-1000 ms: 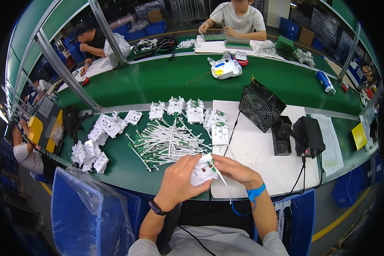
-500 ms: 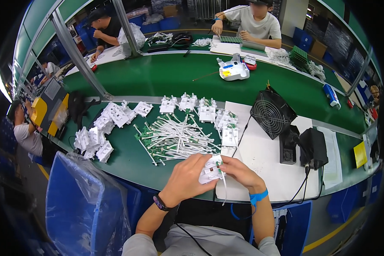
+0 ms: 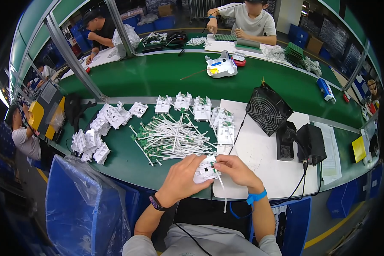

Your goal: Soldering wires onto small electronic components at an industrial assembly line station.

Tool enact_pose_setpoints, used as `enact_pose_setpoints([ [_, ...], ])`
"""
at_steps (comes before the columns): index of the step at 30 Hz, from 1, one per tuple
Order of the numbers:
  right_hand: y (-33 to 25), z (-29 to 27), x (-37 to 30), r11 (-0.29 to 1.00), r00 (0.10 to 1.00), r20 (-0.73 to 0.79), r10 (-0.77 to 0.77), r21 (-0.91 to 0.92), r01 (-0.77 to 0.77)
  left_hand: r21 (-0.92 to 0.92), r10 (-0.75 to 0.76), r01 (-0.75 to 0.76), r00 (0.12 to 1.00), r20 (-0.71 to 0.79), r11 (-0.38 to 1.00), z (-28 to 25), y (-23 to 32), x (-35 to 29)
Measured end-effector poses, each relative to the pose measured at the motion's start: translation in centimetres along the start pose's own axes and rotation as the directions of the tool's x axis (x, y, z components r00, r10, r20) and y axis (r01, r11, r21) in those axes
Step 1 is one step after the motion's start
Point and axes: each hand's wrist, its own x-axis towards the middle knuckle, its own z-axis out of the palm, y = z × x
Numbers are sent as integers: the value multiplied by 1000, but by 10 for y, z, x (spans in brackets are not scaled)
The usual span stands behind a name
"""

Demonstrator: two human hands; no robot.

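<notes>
My left hand (image 3: 180,178) grips a white plastic housing (image 3: 205,171) with small dark openings, above the bench's front edge. Thumb and index finger of my right hand (image 3: 239,171) close on a small green piece at the housing's right side. From there a white cable (image 3: 224,195) hangs down past the bench edge. Just beyond my hands lies a heap of white cables (image 3: 175,134) with small green boards. Several white housings (image 3: 202,112) curve around the heap's far and right sides, some with green boards in them. More white housings (image 3: 111,117) are piled to the left.
A black fan (image 3: 266,111) and black power boxes (image 3: 310,144) stand on white board (image 3: 260,170) at right. Cords run over the front edge. A blue bin (image 3: 72,200) with plastic lining is at lower left. Beyond the green belt (image 3: 158,72), two people work.
My right thumb and index finger have shifted onto the green piece, and the housing has tilted slightly. The cable hangs lower. The whole view has shifted a little.
</notes>
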Motion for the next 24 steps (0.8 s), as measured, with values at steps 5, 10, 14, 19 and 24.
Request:
enact_pose_setpoints([
  [5, -9, 7, -4, 978, 997, -71, -43, -205, 28, -147, -78, 75, 997, -14, 986, 10, -11, -4],
  [10, -16, 7, -8, 967, 999, -46, -16, -254, 3, -403, -236, 321, 940, 245, 857, 14, -11, 1],
  [14, -4, -1, -6, 988, 992, -103, -72, -145, 57, -529, -202, 296, 952, 229, 795, 16, -5, 8],
  [19, -17, -1, -12, 989, 918, -370, -142, -25, 143, -583, -273, 194, 961, -50, 789, 40, -5, 21],
  [24, -31, 2, -33, 981, 842, -515, -160, -175, 79, -447, -278, 152, 933, -230, 881, 59, -9, 49],
])
